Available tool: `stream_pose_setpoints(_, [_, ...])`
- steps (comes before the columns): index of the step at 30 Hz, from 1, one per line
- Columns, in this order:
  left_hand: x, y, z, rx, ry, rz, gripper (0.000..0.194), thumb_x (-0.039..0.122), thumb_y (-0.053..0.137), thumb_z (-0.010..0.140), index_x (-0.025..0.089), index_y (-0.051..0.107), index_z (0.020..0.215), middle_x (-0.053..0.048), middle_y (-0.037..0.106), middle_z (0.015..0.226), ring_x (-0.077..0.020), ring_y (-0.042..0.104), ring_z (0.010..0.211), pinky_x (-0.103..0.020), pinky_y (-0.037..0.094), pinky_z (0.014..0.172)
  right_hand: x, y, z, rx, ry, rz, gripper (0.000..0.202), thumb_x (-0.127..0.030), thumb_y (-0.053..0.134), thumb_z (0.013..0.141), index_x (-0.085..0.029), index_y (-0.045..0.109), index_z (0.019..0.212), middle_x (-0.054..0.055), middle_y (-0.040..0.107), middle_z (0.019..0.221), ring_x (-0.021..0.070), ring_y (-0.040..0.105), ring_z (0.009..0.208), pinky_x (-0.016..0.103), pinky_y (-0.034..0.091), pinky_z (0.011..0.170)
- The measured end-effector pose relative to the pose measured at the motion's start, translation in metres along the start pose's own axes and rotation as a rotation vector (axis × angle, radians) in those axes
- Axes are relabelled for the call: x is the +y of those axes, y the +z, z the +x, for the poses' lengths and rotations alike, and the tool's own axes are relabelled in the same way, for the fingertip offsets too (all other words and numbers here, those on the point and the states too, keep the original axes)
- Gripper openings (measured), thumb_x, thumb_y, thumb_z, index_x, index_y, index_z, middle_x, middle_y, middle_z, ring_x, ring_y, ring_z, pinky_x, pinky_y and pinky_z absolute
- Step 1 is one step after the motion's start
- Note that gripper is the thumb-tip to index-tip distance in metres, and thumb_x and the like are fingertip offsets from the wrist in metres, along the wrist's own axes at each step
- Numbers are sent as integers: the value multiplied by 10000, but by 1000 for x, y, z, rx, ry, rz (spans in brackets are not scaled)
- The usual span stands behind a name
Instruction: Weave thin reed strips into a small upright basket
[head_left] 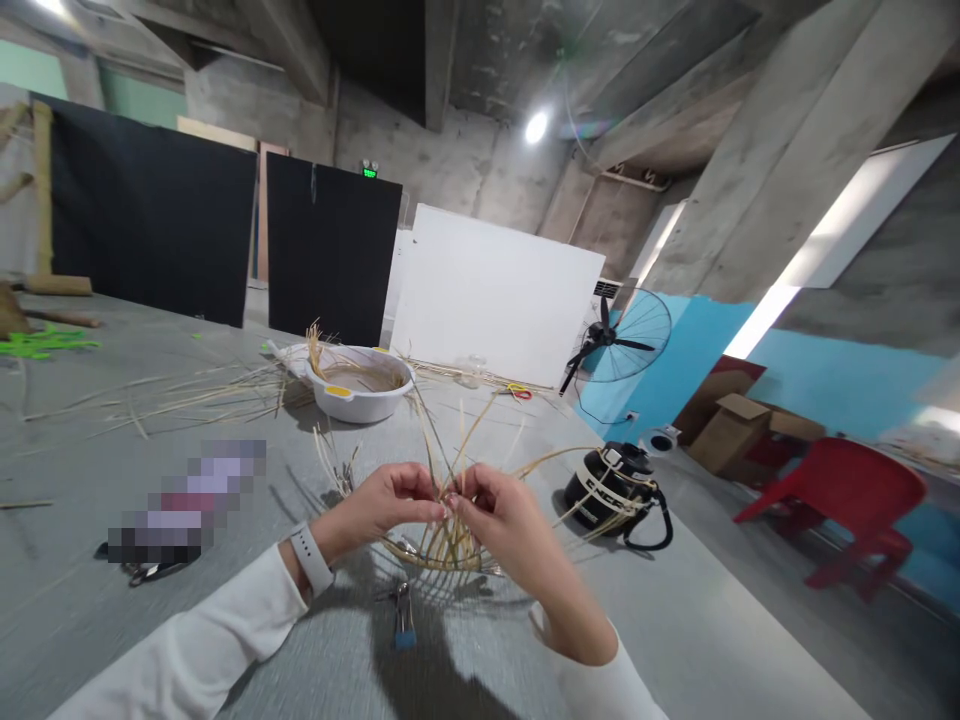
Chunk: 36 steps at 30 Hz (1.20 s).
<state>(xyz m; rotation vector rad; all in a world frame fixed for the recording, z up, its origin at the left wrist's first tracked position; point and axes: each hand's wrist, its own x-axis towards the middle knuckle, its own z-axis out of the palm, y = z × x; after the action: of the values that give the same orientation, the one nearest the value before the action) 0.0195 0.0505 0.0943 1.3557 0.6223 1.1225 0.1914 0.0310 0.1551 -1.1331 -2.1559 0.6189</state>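
Observation:
Both hands meet over a partly woven straw piece on the grey table, its loose strands fanning up and outward. My left hand pinches straw strands between thumb and fingers. Close against it, my right hand grips strands of the same piece with bent fingers. The exact strands between the fingertips are partly hidden. Metal clips are fixed near the weave's left side. A binder clip with a blue edge lies on the table just in front of it.
A white basin with straw soaking stands behind the hands. To the right is a black bottle with a strap. Loose straws lie at the back left, red-and-yellow scissors at the back. A blurred-out object lies left.

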Motion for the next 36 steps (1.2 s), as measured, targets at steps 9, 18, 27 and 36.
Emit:
stream_pose_setpoints(9, [0,6,-3,-33,8,-164,311,216,785,630,170,511,770,44,545,718,-93,506,675,-234,367,672,2,1,2,-23,30,73,69,-173,512,781,-174,527,714,-42,458,580,96,423,525,211,287,489])
stream_pose_setpoints(18, [-13,1,-2,-60,50,-215,278,175,786,622,170,531,731,41,522,761,-97,502,717,-239,375,705,9,4,2,-30,39,184,126,-211,514,785,-179,491,665,-50,423,562,86,395,494,206,275,459])
stream_pose_setpoints(27, [-6,-7,-2,-126,56,-154,210,190,777,645,152,576,694,11,593,785,-110,538,760,-239,395,722,10,1,2,-2,63,255,148,-227,512,773,-183,458,642,-36,456,605,82,391,489,206,285,446])
stream_pose_setpoints(36, [-4,-10,-2,-43,-11,-51,226,198,796,614,141,606,722,-14,687,762,-123,621,723,-252,456,710,11,2,4,42,76,242,131,-222,511,772,-180,482,652,-33,477,593,86,409,481,208,293,442])
